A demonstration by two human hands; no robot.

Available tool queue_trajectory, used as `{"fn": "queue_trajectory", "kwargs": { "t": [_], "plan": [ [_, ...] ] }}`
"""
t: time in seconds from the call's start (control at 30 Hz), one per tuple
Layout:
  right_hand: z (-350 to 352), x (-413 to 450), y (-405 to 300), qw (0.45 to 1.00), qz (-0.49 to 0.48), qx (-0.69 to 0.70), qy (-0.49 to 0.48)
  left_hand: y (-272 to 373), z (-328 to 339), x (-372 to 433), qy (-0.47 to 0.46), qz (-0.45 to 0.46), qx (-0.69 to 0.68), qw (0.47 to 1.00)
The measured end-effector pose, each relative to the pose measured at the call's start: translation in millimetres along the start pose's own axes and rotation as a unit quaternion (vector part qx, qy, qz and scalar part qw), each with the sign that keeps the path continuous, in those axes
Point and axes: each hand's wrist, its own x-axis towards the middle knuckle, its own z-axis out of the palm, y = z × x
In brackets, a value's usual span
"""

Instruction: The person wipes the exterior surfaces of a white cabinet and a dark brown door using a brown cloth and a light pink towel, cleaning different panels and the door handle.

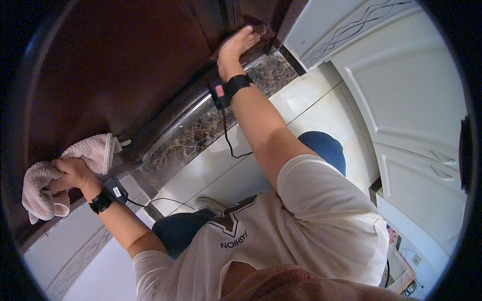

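At the far left, my left hand (73,173) grips a bunched, pale pink terry towel (90,150) against the dark brown wooden door panel (113,75). One part of the towel hangs past my fingers, and a small loop shows at its other end. My right hand (239,43) is at the upper middle, its palm turned toward the dark door frame near the floor threshold. Its fingers are extended and hold nothing visible; whether the palm touches the wood is hard to tell. Each wrist wears a black strap with a small cabled box.
A brown marbled stone threshold (188,145) runs below the door, beside pale floor tiles (305,105). White cabinets (399,82) with metal handles stand at the right. Patterned wall tiles (339,34) flank the frame. Black cables (227,135) hang from the wrist boxes.
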Motion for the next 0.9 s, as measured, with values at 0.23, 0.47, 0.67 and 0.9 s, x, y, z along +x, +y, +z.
{"fn": "queue_trajectory", "kwargs": {
  "t": [0.23, 0.47, 0.67, 0.9],
  "plan": [
    [-16.5, -49.1, 52.2, 0.927, 0.372, -0.016, -0.057, -0.2, 11.9, -9.8, 0.099, 0.008, -0.196, 0.976],
    [-9.2, -225.2, 40.0, 0.722, 0.664, 0.109, -0.163, 5.7, 10.1, -10.3, 0.044, 0.053, -0.075, 0.995],
    [-1.3, -159.1, -10.0, 0.772, 0.447, 0.394, -0.222, -35.5, 19.9, -33.7, -0.024, 0.003, -0.026, 0.999],
    [17.1, -93.6, -154.1, 0.951, -0.126, 0.189, -0.212, -6.0, 1.3, -38.1, -0.119, -0.062, 0.005, 0.991]
  ]
}}
